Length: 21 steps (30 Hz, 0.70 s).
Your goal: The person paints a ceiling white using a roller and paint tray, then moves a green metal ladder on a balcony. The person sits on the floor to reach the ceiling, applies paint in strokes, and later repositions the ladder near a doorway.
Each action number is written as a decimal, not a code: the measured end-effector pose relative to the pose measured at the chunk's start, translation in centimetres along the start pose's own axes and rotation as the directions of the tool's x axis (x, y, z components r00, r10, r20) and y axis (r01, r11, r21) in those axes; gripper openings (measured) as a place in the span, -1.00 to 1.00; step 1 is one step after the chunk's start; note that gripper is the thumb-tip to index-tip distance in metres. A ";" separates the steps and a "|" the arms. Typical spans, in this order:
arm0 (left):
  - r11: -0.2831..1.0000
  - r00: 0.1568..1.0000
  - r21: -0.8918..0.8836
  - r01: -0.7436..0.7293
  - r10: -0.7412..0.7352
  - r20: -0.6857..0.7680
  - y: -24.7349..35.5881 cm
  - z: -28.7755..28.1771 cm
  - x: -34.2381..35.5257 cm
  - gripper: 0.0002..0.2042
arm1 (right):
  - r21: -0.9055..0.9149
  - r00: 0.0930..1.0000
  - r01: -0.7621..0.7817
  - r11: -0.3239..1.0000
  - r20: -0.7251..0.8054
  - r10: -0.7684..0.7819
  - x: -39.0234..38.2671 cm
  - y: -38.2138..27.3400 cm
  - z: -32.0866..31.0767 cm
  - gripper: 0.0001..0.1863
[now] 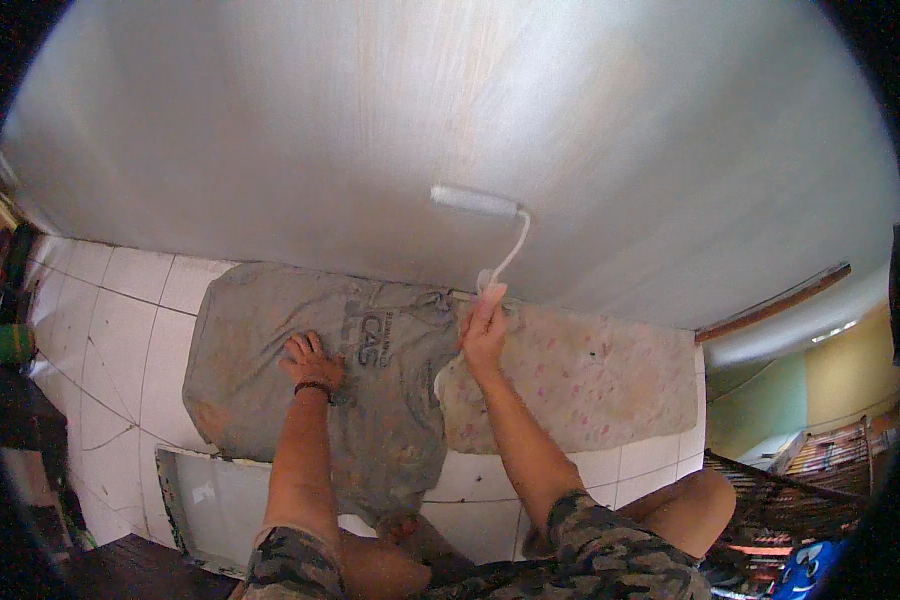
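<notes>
White wall (370,130), right hand (483,330) gripping paint roller (475,201) handle, left hand (310,360) spread flat on grey cloth (270,340).

A paint roller (475,201) lies against the wall (450,120) at the far side. On the tiled floor (120,320) below, a shirt (270,340) lies left of a cloth (590,380), their edges overlapping; a board (210,500) lies near left.

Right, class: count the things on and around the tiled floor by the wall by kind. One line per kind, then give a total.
Paint rollers: 1, the roller held in the right hand
Cloths: 2, a grey cloth under the left hand and a spotted cloth
Boards: 1, a white board
Total: 4
</notes>
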<state>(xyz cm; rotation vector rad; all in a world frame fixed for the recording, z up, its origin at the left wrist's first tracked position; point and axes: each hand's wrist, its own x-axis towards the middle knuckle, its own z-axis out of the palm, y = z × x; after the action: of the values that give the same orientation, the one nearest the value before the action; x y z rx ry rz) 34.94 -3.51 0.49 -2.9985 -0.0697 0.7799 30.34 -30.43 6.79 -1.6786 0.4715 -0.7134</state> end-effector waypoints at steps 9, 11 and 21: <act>0.993 0.987 -0.086 0.081 -0.068 0.149 0.9 0.7 1.0 -0.18 | 0.022 0.980 0.192 0.981 -0.060 -0.191 10.0 -24.9 -1.6 -0.35; 0.993 0.992 -0.082 0.091 -0.082 0.100 0.6 0.5 0.8 -0.16 | -0.038 0.958 0.278 0.960 -0.064 -0.280 11.0 -25.9 -1.8 -0.36; 0.992 0.991 -0.091 0.082 -0.071 0.113 -0.1 -1.1 0.2 -0.04 | -0.218 0.982 0.112 0.970 -0.122 -0.141 2.0 -2.7 -1.5 -0.39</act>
<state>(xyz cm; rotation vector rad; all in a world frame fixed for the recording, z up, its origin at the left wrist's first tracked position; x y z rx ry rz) 35.61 -3.45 1.38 -3.0177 -0.2309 0.9592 30.61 -32.20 10.01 -1.8784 0.5551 -0.9022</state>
